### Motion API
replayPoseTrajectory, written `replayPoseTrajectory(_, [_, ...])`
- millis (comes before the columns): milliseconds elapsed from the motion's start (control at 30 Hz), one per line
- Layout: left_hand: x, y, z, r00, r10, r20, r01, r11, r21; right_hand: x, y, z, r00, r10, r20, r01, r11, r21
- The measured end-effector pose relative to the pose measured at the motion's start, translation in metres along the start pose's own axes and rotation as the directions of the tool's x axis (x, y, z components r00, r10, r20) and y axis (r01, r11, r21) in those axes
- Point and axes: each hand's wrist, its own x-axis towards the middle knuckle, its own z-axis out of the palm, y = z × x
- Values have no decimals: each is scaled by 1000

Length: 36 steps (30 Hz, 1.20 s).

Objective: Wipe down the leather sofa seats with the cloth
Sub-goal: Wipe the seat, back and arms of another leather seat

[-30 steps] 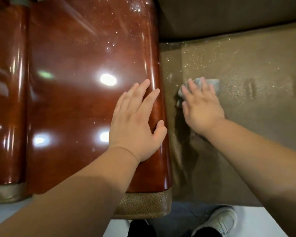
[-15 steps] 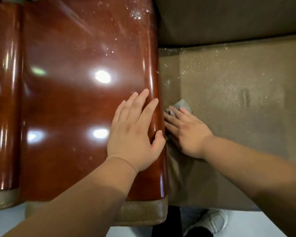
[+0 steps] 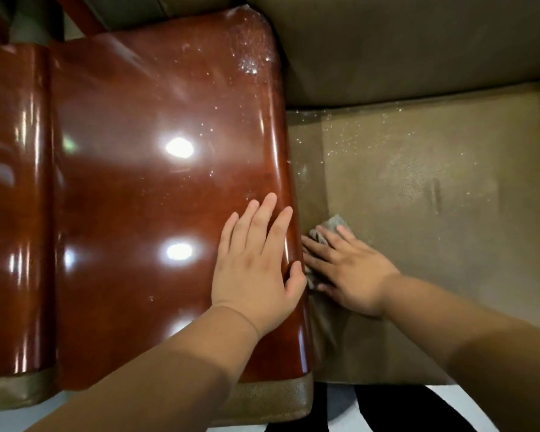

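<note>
The olive-brown leather sofa seat (image 3: pixel 434 188) fills the right side, speckled with pale dust near its back. A small grey cloth (image 3: pixel 331 226) lies on the seat at its left edge, mostly covered by my right hand (image 3: pixel 346 269), which presses it flat with straight fingers against the armrest's side. My left hand (image 3: pixel 256 263) rests flat, fingers spread, on the glossy red-brown wooden armrest (image 3: pixel 156 198), thumb over its right edge.
The sofa backrest (image 3: pixel 402 48) rises at the top right. A second polished wooden armrest (image 3: pixel 13 213) lies at far left. Pale floor (image 3: pixel 449 410) and my dark trouser legs show below the seat's front edge.
My right hand has dragged the cloth from the middle-left of the seat toward me and left, up against the armrest's side. My left hand stayed on the armrest.
</note>
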Motion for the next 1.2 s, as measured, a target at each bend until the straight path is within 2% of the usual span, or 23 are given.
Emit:
replayPoseTrajectory(67, [17, 2, -7, 998, 26, -54, -27, 1000, -7, -3, 28, -6, 999, -45, 29, 46, 998, -50])
replayPoseTrajectory(100, [33, 1, -12, 993, 28, -113, -32, 999, -26, 3, 45, -9, 1000, -8, -6, 7, 998, -67])
replayPoseTrajectory(167, [72, -5, -20, 977, -28, -210, 17, 998, -53, 31, 83, -22, 964, 237, -118, -242, 970, -22])
replayPoseTrajectory(233, [106, -12, -23, 978, -80, -195, 75, 997, -30, 59, 102, -44, 832, 540, -125, -522, 839, 151])
replayPoseTrajectory(267, [115, -14, -21, 983, -99, -156, 99, 995, -9, 65, 100, -48, 770, 629, -107, -599, 771, 217])
replayPoseTrajectory(300, [118, -14, -18, 987, -109, -121, 112, 994, 18, 68, 91, -44, 760, 639, -120, -604, 762, 233])
replayPoseTrajectory(333, [119, -14, -15, 989, -105, -103, 109, 993, 41, 68, 78, -39, 808, 572, -139, -541, 814, 210])
replayPoseTrajectory(400, [119, -14, -13, 991, -86, -98, 91, 995, 49, 56, 46, -27, 963, 239, -127, -232, 970, 71])
replayPoseTrajectory(433, [118, -15, -14, 990, -85, -109, 91, 995, 46, 49, 34, -22, 995, 64, -77, -64, 998, 6])
replayPoseTrajectory(500, [120, -16, -12, 984, -100, -149, 108, 993, 43, 48, 47, -24, 996, -83, -30, 81, 994, -75])
replayPoseTrajectory(533, [121, -18, -11, 981, -104, -163, 111, 993, 35, 57, 65, -30, 996, -67, -60, 63, 995, -74])
replayPoseTrajectory(600, [123, -20, -7, 978, -103, -184, 106, 994, 9, 79, 101, -43, 976, 155, -152, -156, 988, 8])
replayPoseTrajectory(667, [123, -20, -7, 975, -107, -194, 109, 994, -4, 94, 130, -59, 891, 422, -171, -403, 905, 135])
replayPoseTrajectory(733, [122, -19, -10, 977, -117, -181, 116, 993, -14, 96, 129, -62, 841, 515, -164, -489, 854, 175])
replayPoseTrajectory(800, [123, -17, -12, 980, -114, -165, 115, 993, -8, 85, 101, -51, 895, 405, -187, -389, 913, 121])
replayPoseTrajectory(867, [122, -16, -15, 982, -116, -148, 117, 993, -3, 66, 71, -35, 977, 134, -168, -124, 990, 66])
replayPoseTrajectory(933, [123, -17, -15, 980, -120, -160, 121, 993, 2, 67, 72, -37, 994, -58, -97, 59, 998, 5])
replayPoseTrajectory(967, [124, -17, -13, 979, -118, -167, 121, 993, 8, 78, 86, -44, 993, -76, -92, 74, 997, -22])
replayPoseTrajectory(1000, [124, -18, -12, 979, -114, -170, 118, 993, 13, 93, 101, -51, 994, -16, -106, 12, 999, -36])
replayPoseTrajectory(1033, [124, -19, -11, 978, -112, -174, 116, 993, 13, 106, 116, -58, 982, 123, -140, -125, 992, -2])
replayPoseTrajectory(1067, [124, -19, -10, 978, -111, -179, 114, 993, 6, 115, 134, -64, 937, 304, -169, -297, 953, 67])
replayPoseTrajectory(1133, [124, -19, -10, 977, -112, -183, 112, 994, -10, 115, 157, -70, 784, 595, -176, -555, 799, 231])
replayPoseTrajectory(1200, [123, -18, -11, 980, -110, -167, 108, 994, -23, 102, 141, -64, 700, 688, -190, -642, 724, 253])
